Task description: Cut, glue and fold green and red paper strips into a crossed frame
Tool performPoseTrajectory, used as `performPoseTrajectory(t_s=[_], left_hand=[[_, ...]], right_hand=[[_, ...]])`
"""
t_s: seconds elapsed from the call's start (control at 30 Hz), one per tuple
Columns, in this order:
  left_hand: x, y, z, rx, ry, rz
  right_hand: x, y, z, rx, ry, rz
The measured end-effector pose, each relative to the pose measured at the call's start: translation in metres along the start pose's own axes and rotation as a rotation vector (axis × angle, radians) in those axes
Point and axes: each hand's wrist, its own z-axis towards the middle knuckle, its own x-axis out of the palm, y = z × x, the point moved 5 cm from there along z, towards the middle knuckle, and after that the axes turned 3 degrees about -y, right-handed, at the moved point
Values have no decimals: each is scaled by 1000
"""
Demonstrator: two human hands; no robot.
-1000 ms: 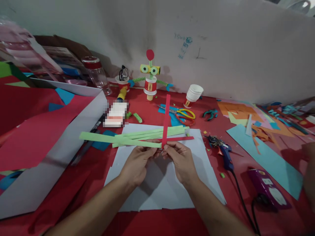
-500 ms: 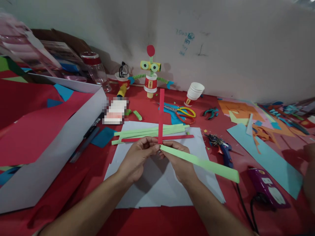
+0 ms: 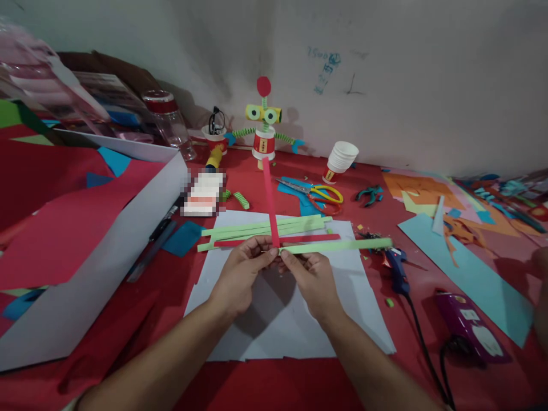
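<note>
Both my hands meet over the white paper sheets (image 3: 274, 331). My left hand (image 3: 242, 271) pinches the joined ends of a red paper strip (image 3: 270, 200) and a light green paper strip (image 3: 342, 246). My right hand (image 3: 312, 279) is closed on the same corner, its thumb on the green strip's end. The red strip points away from me toward the wall; the green one runs out to the right, over the paper's edge. Behind my fingers lie several green strips (image 3: 265, 228) and another red strip (image 3: 317, 237). My fingertips partly hide the join.
A glue gun (image 3: 398, 271) with a cord lies on the right, near a purple device (image 3: 471, 325). Scissors (image 3: 321, 191), pliers (image 3: 369, 196) and stacked paper cups (image 3: 341, 160) stand behind. A paper-cup figure (image 3: 264, 140) is by the wall. A white box (image 3: 141, 217) fills the left.
The green strip has swung up from slanting toward me to lying nearly level on the right. The red strip now leans left. My right thumb has come onto the join.
</note>
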Motion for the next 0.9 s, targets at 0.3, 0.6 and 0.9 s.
performPoseTrajectory(t_s=[0.3, 0.6, 0.9], left_hand=[[0, 3, 0, 10, 6, 42], [3, 7, -2, 55, 21, 146], [-1, 7, 1, 61, -9, 217]], right_hand=[[-4, -5, 1, 74, -62, 46], [-10, -4, 4, 26, -2, -77], [-16, 6, 2, -126, -62, -325]])
